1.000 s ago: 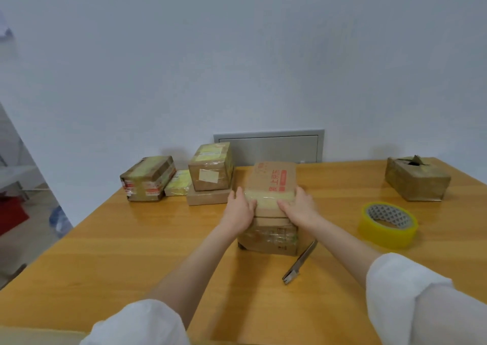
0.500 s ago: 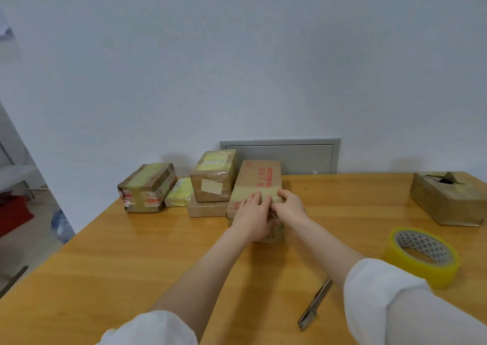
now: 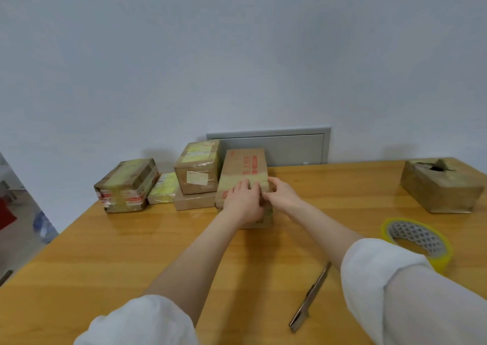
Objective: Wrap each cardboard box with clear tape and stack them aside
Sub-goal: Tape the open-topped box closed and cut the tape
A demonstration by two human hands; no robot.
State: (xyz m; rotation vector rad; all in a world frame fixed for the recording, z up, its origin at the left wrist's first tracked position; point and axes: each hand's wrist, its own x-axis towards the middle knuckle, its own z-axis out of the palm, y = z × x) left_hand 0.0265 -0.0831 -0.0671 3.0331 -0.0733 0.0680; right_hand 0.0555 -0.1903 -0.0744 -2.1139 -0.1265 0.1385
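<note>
A brown cardboard box with red print (image 3: 245, 162) and a band of tape across its top stands at the back of the wooden table (image 3: 131, 252), touching the stack of taped boxes (image 3: 197, 170) to its left. My left hand (image 3: 243, 202) lies flat on the box's top, over the tape band. At the box's right top edge, my right hand (image 3: 283, 195) grips with curled fingers. The yellow-edged tape roll (image 3: 411, 235) lies flat at the right, by my right sleeve.
A taped box (image 3: 126, 186) and a small yellowish box (image 3: 162, 188) sit at the back left, and a flat box (image 3: 193, 202) lies under the stack. A box with a torn top (image 3: 440, 189) stands far right. A metal cutter (image 3: 311, 296) lies near the front.
Both hands have moved the printed box away from me and leftward, up against the stack. They have shifted from the box's two sides toward its top, close together.
</note>
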